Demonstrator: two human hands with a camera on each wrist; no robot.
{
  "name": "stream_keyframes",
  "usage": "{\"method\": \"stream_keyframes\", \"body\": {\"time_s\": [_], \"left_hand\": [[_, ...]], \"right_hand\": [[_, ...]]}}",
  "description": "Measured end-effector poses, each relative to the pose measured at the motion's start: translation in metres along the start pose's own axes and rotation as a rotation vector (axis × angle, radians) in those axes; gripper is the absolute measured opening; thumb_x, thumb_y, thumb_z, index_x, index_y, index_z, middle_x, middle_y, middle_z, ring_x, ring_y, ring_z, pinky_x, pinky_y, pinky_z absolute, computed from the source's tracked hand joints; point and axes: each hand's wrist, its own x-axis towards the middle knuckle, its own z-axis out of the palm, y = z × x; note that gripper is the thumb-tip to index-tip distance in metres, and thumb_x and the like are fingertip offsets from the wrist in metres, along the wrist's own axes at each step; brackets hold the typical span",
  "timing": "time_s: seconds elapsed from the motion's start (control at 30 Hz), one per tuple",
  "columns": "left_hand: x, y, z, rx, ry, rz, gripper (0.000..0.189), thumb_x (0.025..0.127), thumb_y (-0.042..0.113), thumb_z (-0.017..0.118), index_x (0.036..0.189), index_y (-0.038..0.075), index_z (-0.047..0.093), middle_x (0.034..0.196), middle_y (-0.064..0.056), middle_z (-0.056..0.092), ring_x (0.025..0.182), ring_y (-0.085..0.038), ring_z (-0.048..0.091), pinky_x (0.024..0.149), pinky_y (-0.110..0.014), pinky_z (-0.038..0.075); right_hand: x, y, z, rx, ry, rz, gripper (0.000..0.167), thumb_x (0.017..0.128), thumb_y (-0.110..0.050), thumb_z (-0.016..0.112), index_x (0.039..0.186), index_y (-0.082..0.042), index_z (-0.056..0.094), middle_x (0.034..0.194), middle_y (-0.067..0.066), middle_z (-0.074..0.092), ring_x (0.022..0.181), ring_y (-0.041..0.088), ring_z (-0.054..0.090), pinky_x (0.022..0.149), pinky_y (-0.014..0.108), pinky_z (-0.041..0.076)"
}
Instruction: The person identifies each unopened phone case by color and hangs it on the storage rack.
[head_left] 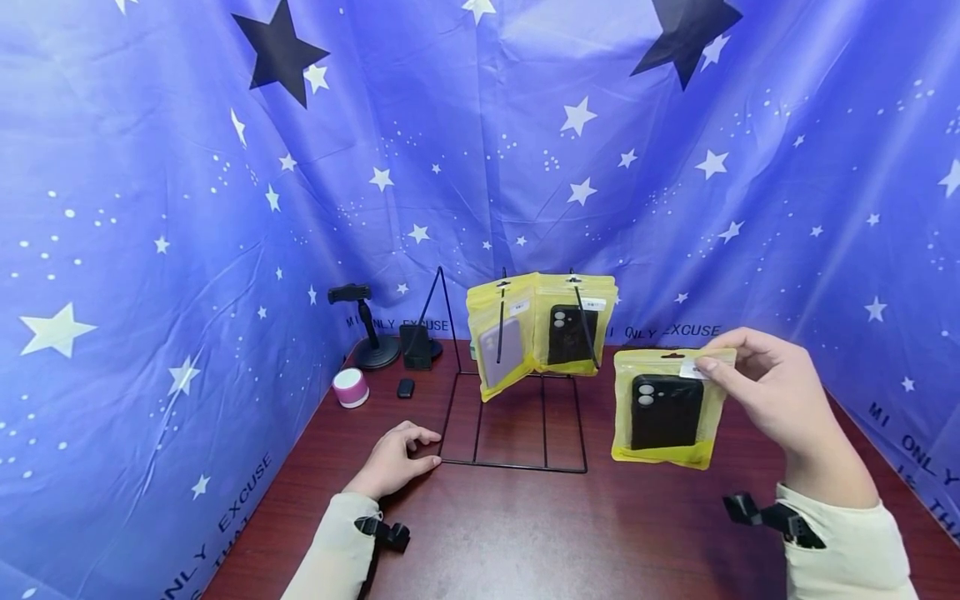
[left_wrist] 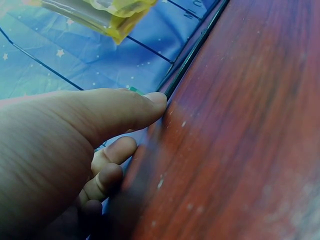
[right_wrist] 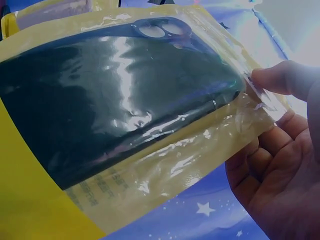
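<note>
My right hand pinches the top right corner of a clear and yellow zip pouch, thumb over its white label. Inside lies a black phone case with two round camera holes. The pouch hangs in the air, right of a black wire display rack. On the rack's prongs hang more pouches, one showing a lilac phone case and one a black phone case. My left hand rests on the table, its thumb and forefinger touching the rack's front left corner.
At the back left stand a black phone stand, a dark rectangular thing, a pink and white round container and a small black object. A blue star-printed curtain borders the reddish wooden table.
</note>
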Motion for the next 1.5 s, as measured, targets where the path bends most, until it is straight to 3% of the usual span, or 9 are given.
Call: {"method": "stream_keyframes", "body": {"time_s": [0.4, 0.77, 0.97, 1.5], "left_hand": [[0.000, 0.001, -0.001, -0.007, 0.010, 0.018, 0.031, 0.084, 0.025, 0.090, 0.113, 0.025, 0.079, 0.098, 0.010, 0.063, 0.088, -0.012, 0.056, 0.081, -0.033, 0.049], [0.000, 0.002, -0.001, -0.003, 0.002, 0.016, 0.031, 0.084, 0.024, 0.090, 0.113, 0.025, 0.079, 0.098, 0.010, 0.063, 0.088, -0.011, 0.055, 0.081, -0.032, 0.048], [0.000, 0.001, -0.001, -0.010, 0.001, -0.005, 0.031, 0.083, 0.024, 0.090, 0.112, 0.027, 0.079, 0.097, 0.012, 0.062, 0.089, -0.011, 0.055, 0.082, -0.032, 0.048], [0.000, 0.002, -0.001, -0.004, 0.006, 0.008, 0.031, 0.083, 0.024, 0.090, 0.112, 0.025, 0.079, 0.097, 0.011, 0.063, 0.088, -0.012, 0.055, 0.081, -0.032, 0.048]], "right_hand": [[-0.004, -0.005, 0.013, 0.075, -0.036, -0.032, 0.019, 0.087, 0.018, 0.071, 0.100, 0.005, 0.071, 0.072, 0.006, 0.067, 0.061, 0.012, 0.060, 0.055, 0.028, 0.043], [-0.008, -0.021, 0.023, -0.012, -0.029, -0.045, 0.021, 0.087, 0.015, 0.074, 0.099, -0.002, 0.073, 0.073, 0.003, 0.067, 0.059, 0.012, 0.055, 0.053, 0.030, 0.041], [-0.009, -0.025, 0.031, 0.053, -0.039, -0.083, 0.023, 0.084, 0.019, 0.073, 0.097, 0.001, 0.072, 0.073, 0.003, 0.067, 0.058, 0.010, 0.054, 0.050, 0.029, 0.038], [-0.009, -0.021, 0.059, 0.072, -0.072, -0.056, 0.020, 0.088, 0.013, 0.074, 0.095, -0.005, 0.073, 0.068, 0.000, 0.061, 0.055, 0.012, 0.046, 0.049, 0.031, 0.036]]}}
